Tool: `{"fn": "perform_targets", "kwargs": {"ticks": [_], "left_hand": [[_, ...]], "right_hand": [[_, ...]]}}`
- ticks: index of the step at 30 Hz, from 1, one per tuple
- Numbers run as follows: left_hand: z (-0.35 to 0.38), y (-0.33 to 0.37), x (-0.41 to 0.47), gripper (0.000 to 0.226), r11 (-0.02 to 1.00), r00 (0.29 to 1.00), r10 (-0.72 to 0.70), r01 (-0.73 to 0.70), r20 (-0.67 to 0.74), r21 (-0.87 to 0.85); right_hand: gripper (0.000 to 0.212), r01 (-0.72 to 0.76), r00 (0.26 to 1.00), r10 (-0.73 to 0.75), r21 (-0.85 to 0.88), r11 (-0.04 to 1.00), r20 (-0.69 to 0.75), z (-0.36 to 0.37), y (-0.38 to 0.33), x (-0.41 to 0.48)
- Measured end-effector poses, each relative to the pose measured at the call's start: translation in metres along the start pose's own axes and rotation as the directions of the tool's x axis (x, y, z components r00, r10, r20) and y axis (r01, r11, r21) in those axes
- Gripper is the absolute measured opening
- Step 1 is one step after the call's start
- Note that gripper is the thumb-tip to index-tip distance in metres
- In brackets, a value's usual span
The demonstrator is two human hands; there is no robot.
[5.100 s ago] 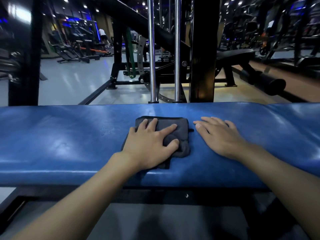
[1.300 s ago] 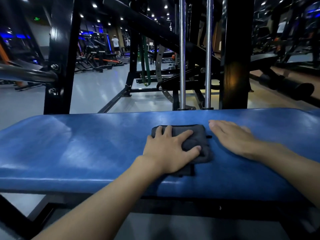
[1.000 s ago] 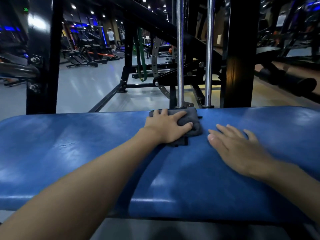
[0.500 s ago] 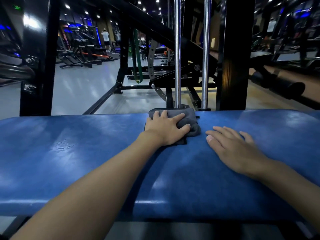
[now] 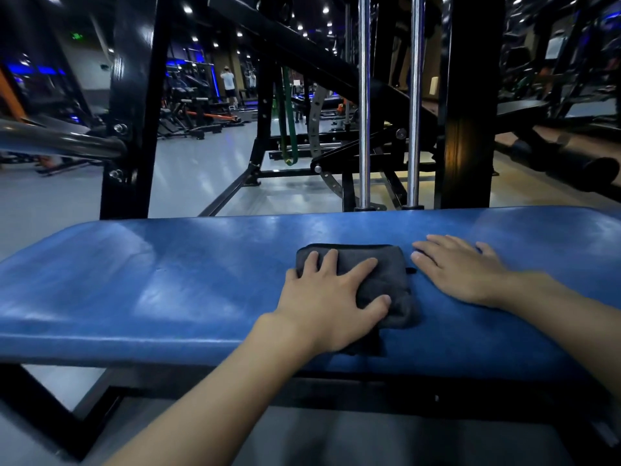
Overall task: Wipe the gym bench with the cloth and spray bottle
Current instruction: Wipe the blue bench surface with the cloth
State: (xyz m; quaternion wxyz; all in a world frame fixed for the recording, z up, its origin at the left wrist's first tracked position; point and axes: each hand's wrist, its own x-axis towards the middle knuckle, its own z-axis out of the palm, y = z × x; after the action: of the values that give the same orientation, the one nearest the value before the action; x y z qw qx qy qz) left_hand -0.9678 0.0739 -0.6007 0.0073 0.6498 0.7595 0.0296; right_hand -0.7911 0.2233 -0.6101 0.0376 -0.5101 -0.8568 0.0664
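A blue padded gym bench (image 5: 168, 284) runs across the view in front of me. A folded dark grey cloth (image 5: 389, 280) lies on it right of centre. My left hand (image 5: 329, 304) presses flat on the cloth with fingers spread and straight. My right hand (image 5: 463, 270) rests flat on the bare pad just right of the cloth, holding nothing. No spray bottle is in view.
Black rack uprights (image 5: 470, 105) and two chrome guide rods (image 5: 364, 102) stand right behind the bench. A steel bar (image 5: 60, 142) juts in at the left. Grey floor and more gym machines lie beyond, with a person (image 5: 229, 84) far back.
My left hand has slid the cloth back from the far edge of the bench toward the middle of the pad. My right hand stays flat beside it.
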Motion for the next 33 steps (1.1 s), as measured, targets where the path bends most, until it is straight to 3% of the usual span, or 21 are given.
{"fn": "perform_targets", "kwargs": {"ticks": [5,9,23,33], "left_hand": [[0.009,0.003,0.01,0.071,1.0,1.0,-0.01,0.01,-0.023,0.026],[0.009,-0.007,0.034,0.071,1.0,0.999,-0.016,0.017,-0.033,0.013],[0.007,-0.047,0.216,0.072,0.996,0.996,-0.084,0.083,-0.027,-0.027],[0.009,-0.039,0.171,0.062,0.999,0.998,-0.044,0.044,-0.042,-0.013]], "right_hand": [[0.06,0.047,0.995,-0.038,0.086,0.995,-0.097,-0.01,-0.013,0.005],[0.064,0.034,0.999,-0.03,0.101,0.994,-0.038,0.005,-0.014,0.01],[0.072,0.012,0.998,-0.01,0.035,0.999,-0.064,0.017,-0.013,0.013],[0.063,0.002,0.997,0.002,0.053,0.999,-0.072,0.017,-0.014,0.013]]}}
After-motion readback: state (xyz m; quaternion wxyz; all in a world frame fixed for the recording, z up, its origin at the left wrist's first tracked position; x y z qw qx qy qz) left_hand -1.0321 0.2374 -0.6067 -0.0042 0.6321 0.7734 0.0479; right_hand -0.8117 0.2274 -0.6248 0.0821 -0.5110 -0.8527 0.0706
